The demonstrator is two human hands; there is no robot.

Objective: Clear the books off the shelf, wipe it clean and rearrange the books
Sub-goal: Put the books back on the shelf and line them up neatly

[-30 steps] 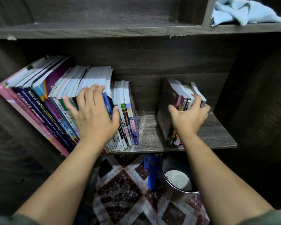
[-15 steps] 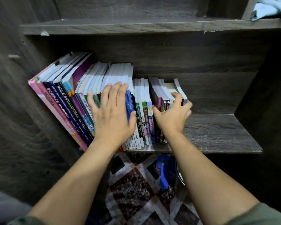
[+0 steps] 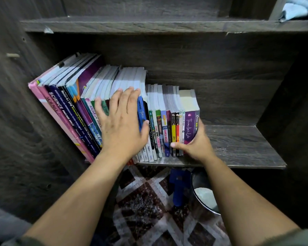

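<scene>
Head view: the books [image 3: 89, 110] stand in one row on the left half of the shelf [image 3: 238, 144], spines toward the person and long axes upright. The leftmost ones lean toward 11 o'clock against the side wall.

The left hand [image 3: 122, 126] lies flat on the spines at the row's middle. Its fingers are straight, point to 12 o'clock and grasp nothing.

The right hand [image 3: 194, 144] is at the row's 3 o'clock end. Its thumb [image 3: 176, 145] presses across the lower spines. Its fingers, partly blurred, curl round the outer cover of the purple book [image 3: 189, 128], so it clasps the last few books.

Bare board runs toward 3 o'clock from there. This looks like the rearranging step: any closing push would go toward 9 o'clock, and the right hand is nearer for it.

The cloth [image 3: 299, 8] lies on the upper board at 1 o'clock, well apart from both hands.
</scene>
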